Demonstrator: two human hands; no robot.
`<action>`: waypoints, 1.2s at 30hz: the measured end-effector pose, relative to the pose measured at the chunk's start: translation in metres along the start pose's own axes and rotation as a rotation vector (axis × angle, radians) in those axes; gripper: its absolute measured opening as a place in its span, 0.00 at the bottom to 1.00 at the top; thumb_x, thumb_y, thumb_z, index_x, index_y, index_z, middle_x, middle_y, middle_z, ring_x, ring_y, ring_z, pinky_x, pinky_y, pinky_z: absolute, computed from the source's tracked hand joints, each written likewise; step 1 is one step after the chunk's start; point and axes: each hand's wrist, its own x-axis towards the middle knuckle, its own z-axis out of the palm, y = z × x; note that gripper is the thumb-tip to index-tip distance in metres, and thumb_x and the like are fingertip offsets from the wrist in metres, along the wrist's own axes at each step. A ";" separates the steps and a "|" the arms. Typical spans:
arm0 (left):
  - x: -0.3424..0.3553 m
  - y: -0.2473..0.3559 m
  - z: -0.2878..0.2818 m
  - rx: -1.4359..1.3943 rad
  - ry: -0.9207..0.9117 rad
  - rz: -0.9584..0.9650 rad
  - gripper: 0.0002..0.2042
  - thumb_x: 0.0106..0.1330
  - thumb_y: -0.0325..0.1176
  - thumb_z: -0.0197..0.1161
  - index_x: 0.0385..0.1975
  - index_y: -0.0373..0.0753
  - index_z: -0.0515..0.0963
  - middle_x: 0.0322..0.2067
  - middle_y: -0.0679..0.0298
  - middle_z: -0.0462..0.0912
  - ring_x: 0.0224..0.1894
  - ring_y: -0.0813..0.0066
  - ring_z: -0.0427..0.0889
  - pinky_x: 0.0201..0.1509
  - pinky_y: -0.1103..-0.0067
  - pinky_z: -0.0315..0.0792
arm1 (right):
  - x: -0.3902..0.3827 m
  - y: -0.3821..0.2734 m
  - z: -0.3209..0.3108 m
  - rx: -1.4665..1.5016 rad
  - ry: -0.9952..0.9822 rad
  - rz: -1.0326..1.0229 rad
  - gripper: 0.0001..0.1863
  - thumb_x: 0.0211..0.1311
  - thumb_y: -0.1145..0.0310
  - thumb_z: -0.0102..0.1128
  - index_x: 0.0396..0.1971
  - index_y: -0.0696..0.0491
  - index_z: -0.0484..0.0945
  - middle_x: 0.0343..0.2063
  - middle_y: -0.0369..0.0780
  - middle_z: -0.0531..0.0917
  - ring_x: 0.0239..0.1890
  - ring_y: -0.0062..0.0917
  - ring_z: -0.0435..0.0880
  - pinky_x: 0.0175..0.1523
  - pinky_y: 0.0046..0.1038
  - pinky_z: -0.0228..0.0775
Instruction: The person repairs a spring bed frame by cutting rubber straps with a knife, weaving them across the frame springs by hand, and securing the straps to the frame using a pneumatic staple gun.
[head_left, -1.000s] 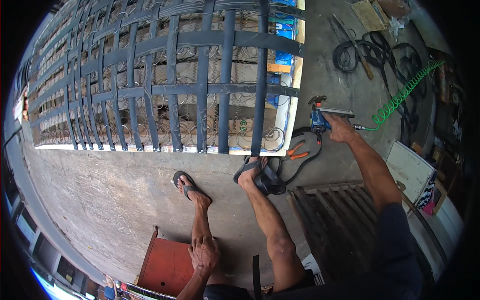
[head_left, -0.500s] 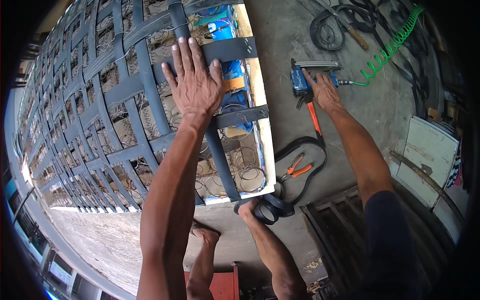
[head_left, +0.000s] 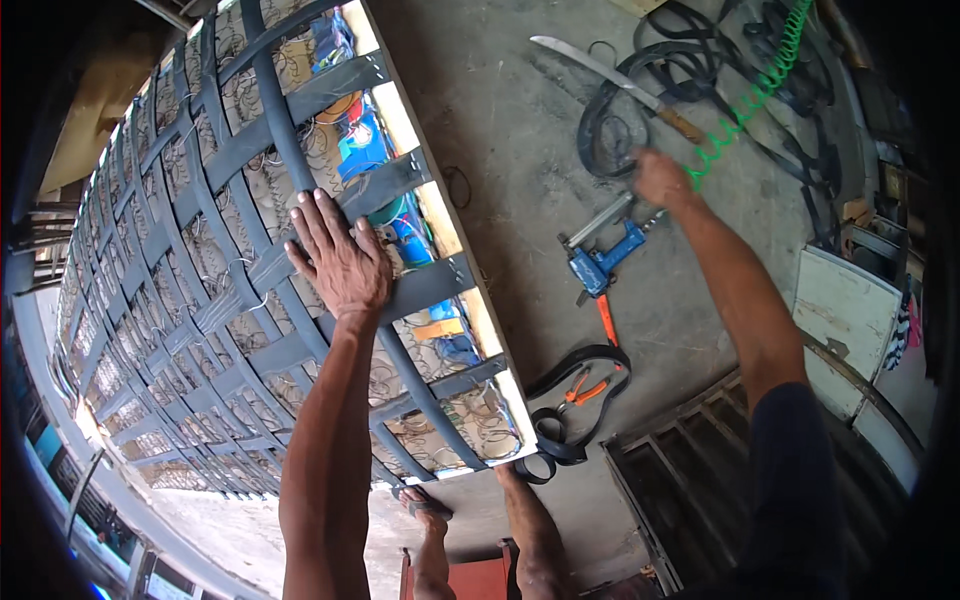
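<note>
My left hand (head_left: 345, 262) lies flat with its fingers spread on black rubber webbing (head_left: 285, 150). The straps are woven over coil springs and fixed along the pale wooden edge (head_left: 440, 215) of a large frame. My right hand (head_left: 663, 182) is over the floor, beside a loose coil of black strap (head_left: 585, 140) and close to a large knife (head_left: 630, 88) with a wooden handle. Its fingers are blurred, and I see nothing clearly held in them. Just below it, a blue staple gun (head_left: 608, 258) rests on the floor, apart from the hand.
Orange-handled pliers (head_left: 583, 390) and an orange-handled tool (head_left: 607, 320) lie near a looped black strap (head_left: 600, 352). A green coiled air hose (head_left: 750, 108) crosses the upper right. A slatted dark rack (head_left: 680, 470) and a whitish panel (head_left: 850, 325) stand at right.
My right hand has let go of the staple gun and moved up toward the strap coil and knife. My left hand stays flat on the webbing while the view has shifted and turned.
</note>
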 end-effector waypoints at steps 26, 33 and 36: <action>-0.003 0.017 0.020 -0.119 -0.023 0.004 0.36 0.71 0.46 0.46 0.76 0.34 0.48 0.77 0.50 0.44 0.80 0.52 0.38 0.78 0.54 0.23 | 0.079 0.172 0.147 0.168 0.304 -0.146 0.27 0.55 0.64 0.60 0.54 0.62 0.72 0.52 0.59 0.78 0.54 0.53 0.79 0.57 0.44 0.72; 0.001 0.009 0.016 -0.192 0.140 0.083 0.37 0.71 0.53 0.46 0.75 0.38 0.52 0.76 0.51 0.50 0.79 0.54 0.41 0.78 0.50 0.29 | -0.033 -0.004 0.073 0.628 0.448 0.237 0.22 0.61 0.57 0.53 0.49 0.55 0.77 0.30 0.46 0.82 0.32 0.36 0.83 0.39 0.35 0.73; -0.001 -0.017 -0.005 -0.286 0.121 0.097 0.37 0.71 0.56 0.48 0.74 0.37 0.55 0.75 0.52 0.51 0.79 0.54 0.42 0.78 0.50 0.31 | -0.163 -0.089 0.004 1.079 0.212 0.174 0.14 0.68 0.58 0.54 0.45 0.52 0.77 0.22 0.33 0.72 0.21 0.16 0.71 0.28 0.22 0.64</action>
